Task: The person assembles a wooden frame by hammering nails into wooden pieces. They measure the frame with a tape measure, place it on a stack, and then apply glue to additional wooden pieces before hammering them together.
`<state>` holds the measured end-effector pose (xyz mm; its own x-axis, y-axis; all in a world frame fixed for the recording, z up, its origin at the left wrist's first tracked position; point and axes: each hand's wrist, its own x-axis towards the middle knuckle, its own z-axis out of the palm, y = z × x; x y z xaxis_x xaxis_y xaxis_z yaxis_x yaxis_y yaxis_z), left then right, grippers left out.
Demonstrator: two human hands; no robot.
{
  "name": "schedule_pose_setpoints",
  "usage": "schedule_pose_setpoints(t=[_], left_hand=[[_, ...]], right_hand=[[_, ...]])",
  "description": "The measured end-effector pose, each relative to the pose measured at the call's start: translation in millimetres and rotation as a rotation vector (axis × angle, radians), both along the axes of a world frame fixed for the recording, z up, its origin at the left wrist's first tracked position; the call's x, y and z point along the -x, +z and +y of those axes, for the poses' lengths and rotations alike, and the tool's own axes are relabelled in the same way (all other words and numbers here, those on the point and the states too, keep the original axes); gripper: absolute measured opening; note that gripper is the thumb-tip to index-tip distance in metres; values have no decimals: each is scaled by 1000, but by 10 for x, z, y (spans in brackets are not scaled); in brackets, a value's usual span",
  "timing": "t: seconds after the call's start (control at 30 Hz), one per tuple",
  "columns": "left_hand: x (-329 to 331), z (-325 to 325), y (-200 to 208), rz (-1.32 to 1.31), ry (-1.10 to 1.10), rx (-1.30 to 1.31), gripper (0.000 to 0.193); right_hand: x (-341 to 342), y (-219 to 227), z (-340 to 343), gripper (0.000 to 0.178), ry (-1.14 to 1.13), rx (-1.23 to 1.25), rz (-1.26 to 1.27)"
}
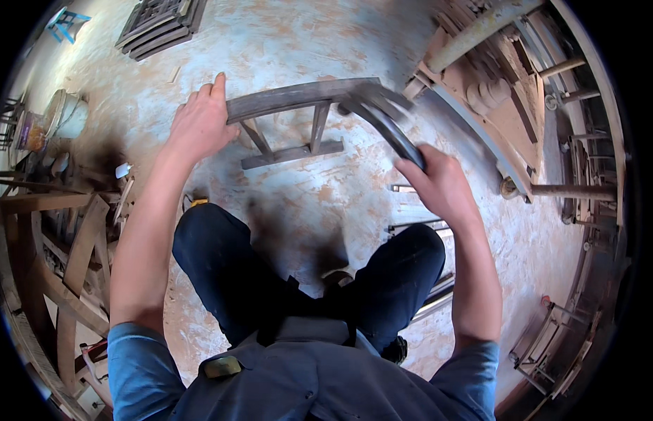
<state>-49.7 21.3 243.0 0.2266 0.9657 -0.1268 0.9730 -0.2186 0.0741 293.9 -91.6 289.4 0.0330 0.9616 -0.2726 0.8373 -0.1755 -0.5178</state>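
Note:
In front of my knees stands a small dark wooden frame: a long upper rail point(291, 97), two short uprights and a shorter lower rail point(291, 154) close to the floor. My left hand point(202, 123) grips the left end of the upper rail, thumb below it and one finger pointing away from me. In my right hand point(444, 181) is a hammer point(391, 133), held by its dark handle. The hammer's head is smeared by motion at the right end of the upper rail; whether it touches the wood I cannot tell.
A wheeled wooden cart point(474, 137) with timber stands at the right. Stacked dark frames point(162, 31) lie at the far left, beyond a pale bucket point(72, 116). Wooden pieces point(77, 259) crowd my left side. Long thin bars point(435, 303) lie beside my right knee.

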Motion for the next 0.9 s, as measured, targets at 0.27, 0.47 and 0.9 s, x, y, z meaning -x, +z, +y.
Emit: schedule_pose_setpoints(t=[0.27, 0.47, 0.9], left_hand=[[175, 762, -343, -15, -150, -255, 52], [226, 1160, -733, 83, -116, -456, 19], [435, 1528, -819, 99, 8, -82, 36]], right_hand=[[-1010, -1247, -807, 40, -303, 167, -9], [-1157, -2030, -1534, 46, -424, 482, -32], [-799, -3016, -2233, 39, -452, 641, 21]])
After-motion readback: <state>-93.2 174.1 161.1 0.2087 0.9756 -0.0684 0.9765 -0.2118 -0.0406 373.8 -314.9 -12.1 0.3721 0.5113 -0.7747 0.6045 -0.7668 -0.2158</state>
